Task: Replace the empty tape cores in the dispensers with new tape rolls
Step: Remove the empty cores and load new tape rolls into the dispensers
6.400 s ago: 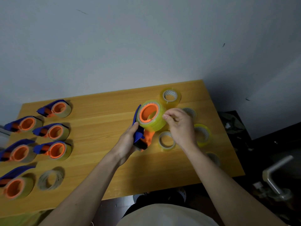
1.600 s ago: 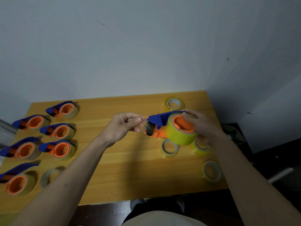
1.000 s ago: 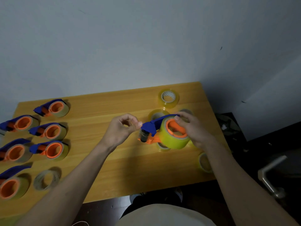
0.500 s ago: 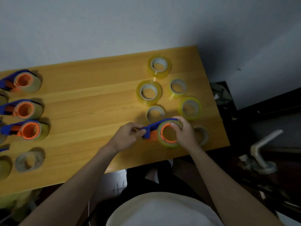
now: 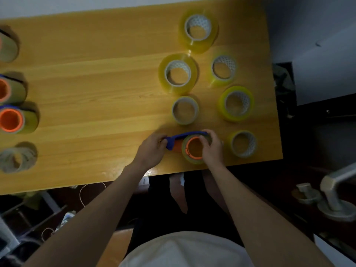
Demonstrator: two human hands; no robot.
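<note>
Left hand [image 5: 153,149]: fingers curled round the blue nose end of the dispenser, gripping it at the 9 o'clock side.
Right hand [image 5: 212,146]: fingers curled over the mounted tape roll, thumb at the orange hub rim, holding it at the 3 o'clock side.
Dispenser [image 5: 174,140]: blue and orange body, lying near the front edge of the table, between both hands.
Mounted tape roll [image 5: 192,159]: yellowish, seated on the orange hub of the dispenser.
Empty core [image 5: 185,110]: just beyond the dispenser, at 12 o'clock.
Loose rolls: one [image 5: 243,143] just beside the right hand at 3 o'clock; further rolls lie toward 12 and 1 o'clock.
Loaded dispensers [image 5: 13,120]: well apart at 9 o'clock, along the left edge, partly cropped.
Table [image 5: 96,97]: light wood.
</note>
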